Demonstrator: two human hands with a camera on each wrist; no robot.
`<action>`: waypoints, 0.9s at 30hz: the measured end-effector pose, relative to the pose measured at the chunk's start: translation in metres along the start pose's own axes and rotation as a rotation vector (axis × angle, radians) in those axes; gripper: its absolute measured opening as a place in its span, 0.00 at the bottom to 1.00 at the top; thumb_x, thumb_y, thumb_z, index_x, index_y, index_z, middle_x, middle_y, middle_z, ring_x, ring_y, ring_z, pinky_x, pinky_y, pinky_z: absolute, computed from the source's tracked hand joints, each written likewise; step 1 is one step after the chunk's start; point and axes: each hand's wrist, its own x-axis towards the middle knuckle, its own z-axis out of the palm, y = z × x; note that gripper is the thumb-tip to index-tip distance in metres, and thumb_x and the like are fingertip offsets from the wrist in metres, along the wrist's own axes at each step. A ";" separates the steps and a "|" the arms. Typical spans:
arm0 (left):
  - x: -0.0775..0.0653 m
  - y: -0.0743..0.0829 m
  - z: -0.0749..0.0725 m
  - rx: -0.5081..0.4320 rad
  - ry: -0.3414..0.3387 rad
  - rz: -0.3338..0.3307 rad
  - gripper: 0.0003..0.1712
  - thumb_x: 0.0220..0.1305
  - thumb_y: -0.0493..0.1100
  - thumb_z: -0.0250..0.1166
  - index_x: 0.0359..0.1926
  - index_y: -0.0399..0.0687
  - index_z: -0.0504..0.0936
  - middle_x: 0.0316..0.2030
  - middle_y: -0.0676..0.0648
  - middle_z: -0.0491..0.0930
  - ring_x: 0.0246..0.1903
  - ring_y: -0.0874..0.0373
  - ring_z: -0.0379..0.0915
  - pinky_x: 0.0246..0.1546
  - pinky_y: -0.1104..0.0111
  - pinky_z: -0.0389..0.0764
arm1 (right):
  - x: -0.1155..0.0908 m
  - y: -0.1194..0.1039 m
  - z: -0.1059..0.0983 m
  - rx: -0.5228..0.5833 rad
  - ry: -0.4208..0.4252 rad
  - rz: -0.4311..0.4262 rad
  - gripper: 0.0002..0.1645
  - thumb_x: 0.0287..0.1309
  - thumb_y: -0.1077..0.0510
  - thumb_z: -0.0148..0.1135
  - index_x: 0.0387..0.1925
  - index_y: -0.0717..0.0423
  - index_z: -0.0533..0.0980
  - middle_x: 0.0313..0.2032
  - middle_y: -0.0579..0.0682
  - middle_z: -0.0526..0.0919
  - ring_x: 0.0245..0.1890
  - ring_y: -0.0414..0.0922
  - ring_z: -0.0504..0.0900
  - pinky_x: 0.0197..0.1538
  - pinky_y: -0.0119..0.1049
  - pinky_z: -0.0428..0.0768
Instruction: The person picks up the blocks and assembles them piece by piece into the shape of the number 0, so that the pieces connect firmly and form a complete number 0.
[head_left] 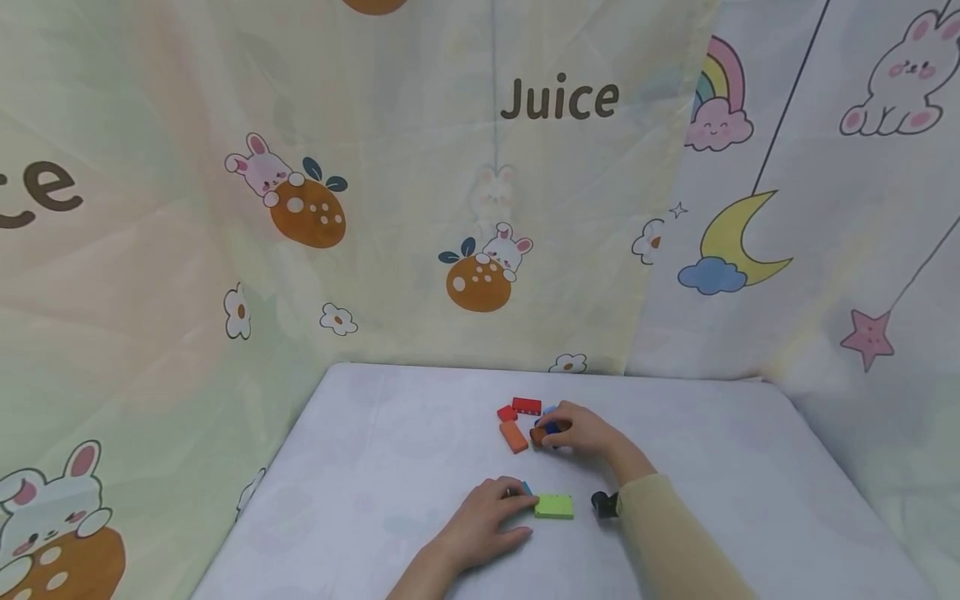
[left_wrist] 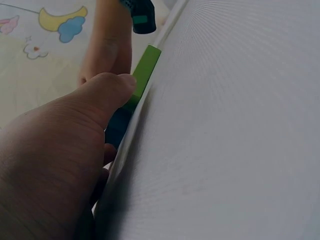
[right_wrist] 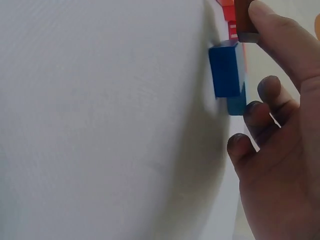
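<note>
My left hand rests low over the table, a fingertip at the left end of a flat lime-green building block. A blue block lies by its fingers, mostly hidden from the head view. The left thumb overlaps the green block in the left wrist view but stands apart from it in the head view. Farther back, my right hand pinches a brown block between thumb and finger; its other fingers are loosely bent. Beside those fingers are a dark blue block and a lighter blue one.
Left of the right hand lie an orange block, a small red block and a longer red block. A black object sits against the right sleeve. Printed cloth hangs behind the white-covered table.
</note>
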 end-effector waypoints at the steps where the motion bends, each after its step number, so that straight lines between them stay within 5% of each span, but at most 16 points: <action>1: 0.000 0.000 0.000 -0.004 -0.004 -0.003 0.26 0.69 0.66 0.55 0.66 0.77 0.71 0.58 0.63 0.70 0.54 0.67 0.67 0.57 0.66 0.74 | -0.001 0.000 -0.002 0.000 0.006 -0.009 0.15 0.52 0.43 0.74 0.42 0.27 0.82 0.44 0.40 0.77 0.47 0.42 0.73 0.52 0.42 0.78; 7: 0.002 0.003 -0.002 -0.024 -0.028 -0.036 0.26 0.68 0.66 0.56 0.65 0.78 0.71 0.58 0.64 0.71 0.54 0.67 0.67 0.58 0.65 0.75 | -0.018 0.001 -0.011 0.019 0.029 -0.067 0.14 0.52 0.45 0.74 0.42 0.36 0.82 0.42 0.42 0.78 0.41 0.43 0.74 0.42 0.37 0.76; 14: 0.002 0.002 -0.002 -0.040 -0.042 -0.052 0.26 0.67 0.66 0.57 0.65 0.78 0.71 0.59 0.64 0.71 0.53 0.67 0.67 0.56 0.66 0.75 | -0.048 0.008 -0.011 0.014 0.057 0.009 0.17 0.53 0.47 0.73 0.45 0.39 0.81 0.36 0.41 0.79 0.37 0.42 0.73 0.37 0.35 0.75; 27: 0.001 0.003 -0.002 -0.049 -0.045 -0.066 0.25 0.67 0.66 0.58 0.64 0.80 0.71 0.57 0.64 0.72 0.53 0.68 0.67 0.56 0.66 0.76 | -0.084 0.025 0.005 0.024 0.084 0.040 0.15 0.50 0.49 0.75 0.42 0.35 0.82 0.38 0.36 0.81 0.39 0.41 0.74 0.43 0.37 0.76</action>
